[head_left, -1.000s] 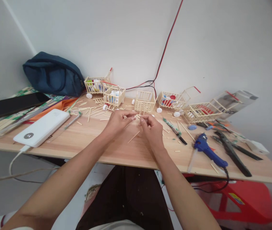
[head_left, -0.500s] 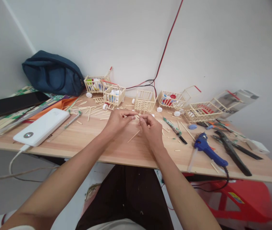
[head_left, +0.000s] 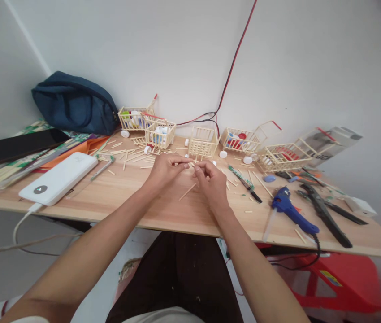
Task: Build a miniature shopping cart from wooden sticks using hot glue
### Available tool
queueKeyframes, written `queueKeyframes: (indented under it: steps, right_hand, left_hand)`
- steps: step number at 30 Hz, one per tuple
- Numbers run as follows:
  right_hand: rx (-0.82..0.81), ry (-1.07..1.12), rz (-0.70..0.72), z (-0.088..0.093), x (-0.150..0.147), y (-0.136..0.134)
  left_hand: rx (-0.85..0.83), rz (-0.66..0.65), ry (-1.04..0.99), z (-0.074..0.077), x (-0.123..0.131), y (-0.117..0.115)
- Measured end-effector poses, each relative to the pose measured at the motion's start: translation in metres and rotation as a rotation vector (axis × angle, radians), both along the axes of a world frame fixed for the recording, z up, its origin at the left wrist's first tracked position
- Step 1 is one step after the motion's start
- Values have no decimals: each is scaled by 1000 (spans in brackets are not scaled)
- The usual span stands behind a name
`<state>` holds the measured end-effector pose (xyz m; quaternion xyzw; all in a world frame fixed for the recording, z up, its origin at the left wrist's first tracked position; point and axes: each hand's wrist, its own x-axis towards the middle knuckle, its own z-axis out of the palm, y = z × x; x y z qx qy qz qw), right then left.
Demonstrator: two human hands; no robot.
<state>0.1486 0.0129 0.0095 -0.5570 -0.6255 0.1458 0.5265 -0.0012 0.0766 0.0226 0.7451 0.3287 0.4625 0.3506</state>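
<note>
Because the pieces between them are so tiny, the left hand (head_left: 166,172) and the right hand (head_left: 211,183) are nearly meeting over the worktop (head_left: 166,213), thumbs and fingers pinching short pale stick pieces (head_left: 192,164) at their tips, apparently for fine control (exactly how the pieces are meeting is too small to tell). One loose stick (head_left: 187,191) is lying just nearer the person, within easy reach. Just beyond the fingers, a wheeled stick cart (head_left: 202,148) is standing, showing no red handle. Farther out, two left carts (head_left: 157,142) and two right carts (head_left: 278,167), all red-handled, are lining the back, seemingly keeping the front free for handwork. To the right, a blue glue gun (head_left: 293,211) is lying with its cord dropping over the edge, beside black-handled pliers (head_left: 326,215), both probably sitting handy. Far left, a white power bank (head_left: 59,178) is lying near a phone (head_left: 20,144) and a navy bag (head_left: 76,105).
</note>
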Motion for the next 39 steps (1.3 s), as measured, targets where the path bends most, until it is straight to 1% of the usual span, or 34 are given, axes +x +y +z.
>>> queueKeyframes:
  steps: [4,7,11,17,24,39]
  right_hand:
    - [-4,5,-3,0,0,0]
    - [2,6,1,0,0,0]
    - [4,-7,-3,1,0,0]
    - [-11,-9,1,0,-1,0]
    - [-2,-4,-2,0,-1,-1]
    - [-13,-12,2,-1,0,0]
  left_hand:
    - [-51,67,13,0,1,0]
    - [-74,84,19,2,1,-2]
    - [-47,48,0,3,1,-3]
    - [16,19,-15,-2,0,-1]
    - [-8,46,3,0,1,-2]
    - [42,22,19,3,0,-5]
